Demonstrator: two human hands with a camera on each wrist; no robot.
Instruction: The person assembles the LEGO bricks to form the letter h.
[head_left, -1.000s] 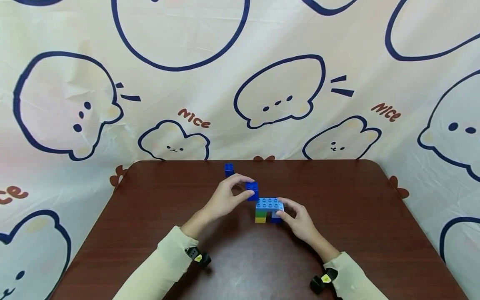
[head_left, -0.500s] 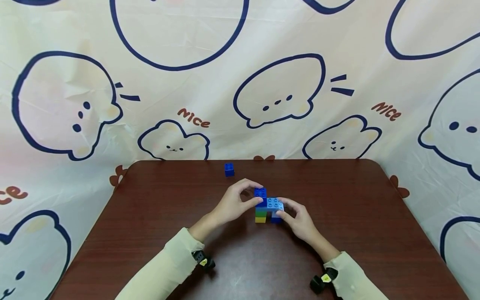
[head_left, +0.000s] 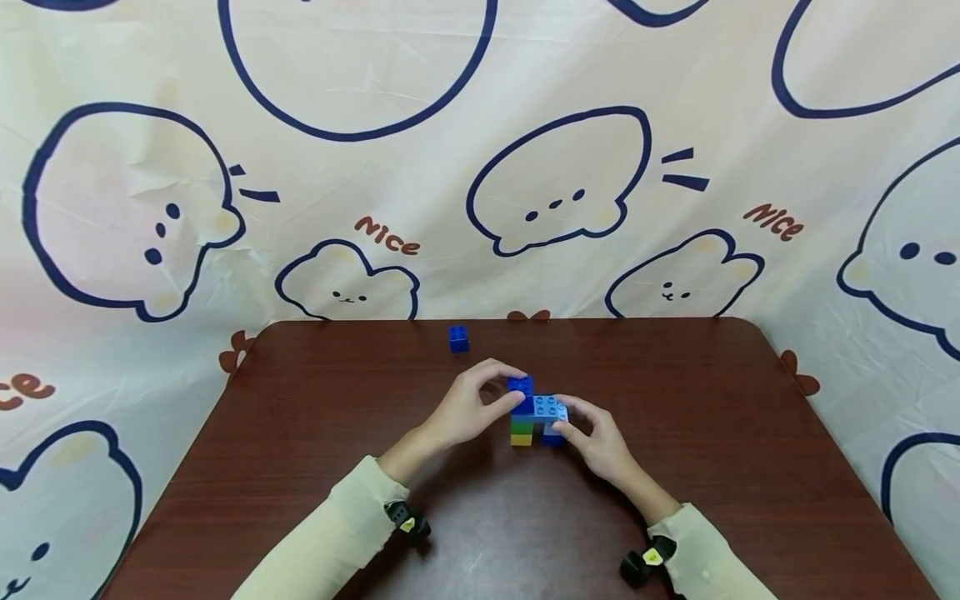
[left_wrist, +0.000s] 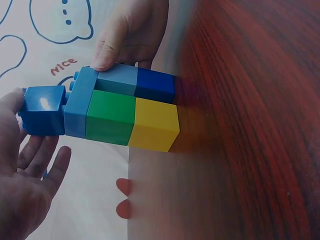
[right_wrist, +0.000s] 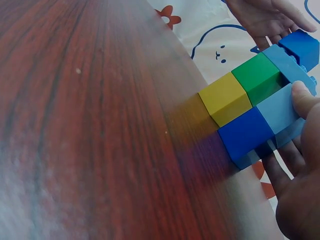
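Note:
My left hand [head_left: 467, 407] pinches a dark blue brick [left_wrist: 44, 111] between thumb and fingers. That brick stands on the left end of a long light blue brick [head_left: 545, 407], with a few studs showing in the seam in the left wrist view. The long brick bridges two short columns. On the left, a green brick [left_wrist: 110, 117] sits over a yellow brick [left_wrist: 154, 124]; on the right, a lighter blue brick [right_wrist: 276, 107] sits over a dark blue brick [right_wrist: 246, 132]. My right hand [head_left: 600, 443] grips the bridge's right end, thumb at the near side.
Another small blue brick [head_left: 458, 340] stands near the far edge of the brown table [head_left: 675, 375], left of the bridge. Behind the table hangs a pale cloth [head_left: 555, 67] printed with cartoon figures. A black wrist camera [head_left: 408, 521] sits at the left sleeve cuff.
My left hand has carried the dark blue brick right and slightly down onto the bridge's left end. In the last half second it has hardly moved. My right hand has stayed in place.

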